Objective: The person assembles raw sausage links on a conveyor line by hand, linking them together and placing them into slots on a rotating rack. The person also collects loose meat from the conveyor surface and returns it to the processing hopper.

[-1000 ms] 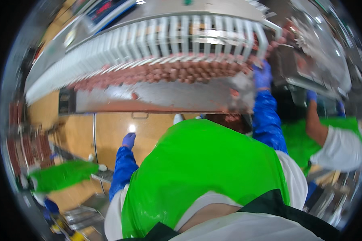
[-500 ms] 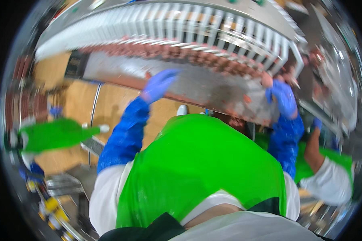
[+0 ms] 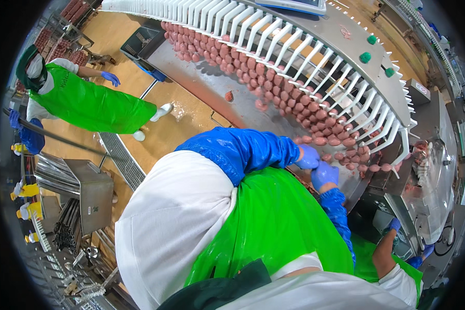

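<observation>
Strings of pink sausage links (image 3: 274,85) hang in rows from the white hooks (image 3: 294,51) along a curved metal rail. In front of the rail, my left hand (image 3: 308,156) is closed, with a string of links running up to its fingers. My right hand (image 3: 324,174) meets it just to the right, fingers pinched beside a link at the end of a string. The two hands touch, and their fingertips are partly hidden. Blue sleeves cover my forearms. Below the links lies a metal tray table (image 3: 191,72) with a scrap of meat (image 3: 229,96) on it.
On the left stands a person in a green apron (image 3: 93,103). At the lower right is a co-worker's bare forearm (image 3: 383,253) and gloved hand. A dark crate (image 3: 139,41) sits by the table's far left end. A metal bin (image 3: 90,194) with rods is lower left. Machinery (image 3: 434,181) stands right.
My left hand has swung right across the table to meet my right hand, which has come nearer my body and left. The view has turned, and both hands are now closed at the links.
</observation>
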`<action>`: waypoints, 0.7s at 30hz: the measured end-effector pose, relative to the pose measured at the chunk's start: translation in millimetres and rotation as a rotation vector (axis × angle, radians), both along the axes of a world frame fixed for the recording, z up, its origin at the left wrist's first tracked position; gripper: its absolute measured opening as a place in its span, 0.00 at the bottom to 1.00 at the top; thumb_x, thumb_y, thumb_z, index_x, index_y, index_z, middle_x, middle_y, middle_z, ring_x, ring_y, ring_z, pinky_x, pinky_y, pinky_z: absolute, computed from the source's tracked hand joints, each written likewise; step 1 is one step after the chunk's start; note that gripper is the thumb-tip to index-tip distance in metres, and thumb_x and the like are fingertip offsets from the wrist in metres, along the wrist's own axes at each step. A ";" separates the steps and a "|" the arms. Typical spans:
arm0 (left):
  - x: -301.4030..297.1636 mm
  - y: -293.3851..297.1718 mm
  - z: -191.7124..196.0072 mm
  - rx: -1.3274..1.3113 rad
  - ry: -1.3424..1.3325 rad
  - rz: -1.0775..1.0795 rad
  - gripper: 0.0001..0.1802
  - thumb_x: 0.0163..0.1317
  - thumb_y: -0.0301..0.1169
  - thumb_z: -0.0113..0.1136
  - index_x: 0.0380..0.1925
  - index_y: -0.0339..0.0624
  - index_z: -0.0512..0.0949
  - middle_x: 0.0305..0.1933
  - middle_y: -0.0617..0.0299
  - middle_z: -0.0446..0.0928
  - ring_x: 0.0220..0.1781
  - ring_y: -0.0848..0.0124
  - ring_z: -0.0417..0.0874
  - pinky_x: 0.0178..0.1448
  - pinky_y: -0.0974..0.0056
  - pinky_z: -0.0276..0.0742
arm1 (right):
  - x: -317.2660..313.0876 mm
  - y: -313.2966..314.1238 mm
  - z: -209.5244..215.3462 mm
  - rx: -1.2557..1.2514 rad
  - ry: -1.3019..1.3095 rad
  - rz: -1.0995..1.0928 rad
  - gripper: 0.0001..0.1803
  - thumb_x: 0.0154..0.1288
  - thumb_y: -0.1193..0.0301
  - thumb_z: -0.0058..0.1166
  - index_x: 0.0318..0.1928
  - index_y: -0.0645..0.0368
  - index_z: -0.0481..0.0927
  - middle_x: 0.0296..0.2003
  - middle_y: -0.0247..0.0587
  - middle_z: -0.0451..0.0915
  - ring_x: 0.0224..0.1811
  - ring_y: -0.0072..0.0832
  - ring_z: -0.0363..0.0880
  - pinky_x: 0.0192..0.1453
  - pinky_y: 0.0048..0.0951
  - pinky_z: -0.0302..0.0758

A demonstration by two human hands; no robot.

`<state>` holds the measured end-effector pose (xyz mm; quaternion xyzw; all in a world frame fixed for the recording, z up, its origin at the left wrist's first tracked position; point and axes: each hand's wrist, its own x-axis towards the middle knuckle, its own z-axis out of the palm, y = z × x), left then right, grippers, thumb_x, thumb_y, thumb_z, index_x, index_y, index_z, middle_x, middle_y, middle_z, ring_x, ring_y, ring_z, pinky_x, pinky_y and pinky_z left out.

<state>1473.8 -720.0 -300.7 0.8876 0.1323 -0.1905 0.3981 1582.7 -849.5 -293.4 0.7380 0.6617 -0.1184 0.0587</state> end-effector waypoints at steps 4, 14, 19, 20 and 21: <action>1.3 -1.6 -14.1 0.137 -0.167 0.034 0.19 0.60 0.42 0.47 0.37 0.43 0.82 0.41 0.47 0.82 0.45 0.47 0.82 0.51 0.46 0.75 | 13.9 26.7 -53.6 0.173 0.001 -0.157 0.13 0.63 0.61 0.47 0.41 0.48 0.83 0.36 0.44 0.84 0.39 0.45 0.84 0.44 0.45 0.73; -15.9 1.2 39.3 0.160 -0.613 -0.081 0.10 0.62 0.35 0.53 0.30 0.41 0.77 0.42 0.51 0.79 0.45 0.46 0.78 0.48 0.46 0.74 | 131.4 -41.5 -68.3 0.051 0.425 -0.342 0.29 0.64 0.58 0.57 0.62 0.56 0.71 0.47 0.46 0.82 0.49 0.35 0.82 0.51 0.38 0.77; 20.9 -35.4 53.4 0.188 -1.058 0.080 0.15 0.65 0.38 0.56 0.42 0.39 0.80 0.46 0.52 0.79 0.60 0.55 0.74 0.56 0.56 0.74 | 45.2 -39.0 -0.5 0.560 1.019 -0.086 0.22 0.60 0.61 0.65 0.47 0.64 0.77 0.37 0.42 0.81 0.39 0.28 0.80 0.44 0.33 0.77; 26.9 -40.1 56.5 -0.054 -1.021 0.126 0.16 0.65 0.39 0.57 0.43 0.39 0.80 0.47 0.53 0.79 0.59 0.58 0.75 0.56 0.58 0.74 | 41.7 -37.7 11.9 0.624 0.970 -0.088 0.18 0.60 0.62 0.64 0.44 0.63 0.79 0.35 0.40 0.80 0.38 0.27 0.79 0.43 0.31 0.77; 30.6 -42.7 59.1 -0.299 -0.960 0.181 0.17 0.65 0.40 0.58 0.45 0.38 0.80 0.48 0.54 0.79 0.59 0.61 0.76 0.56 0.60 0.74 | 44.1 -43.1 23.5 0.566 1.201 -0.135 0.16 0.61 0.64 0.63 0.42 0.63 0.78 0.35 0.40 0.80 0.38 0.27 0.79 0.44 0.30 0.76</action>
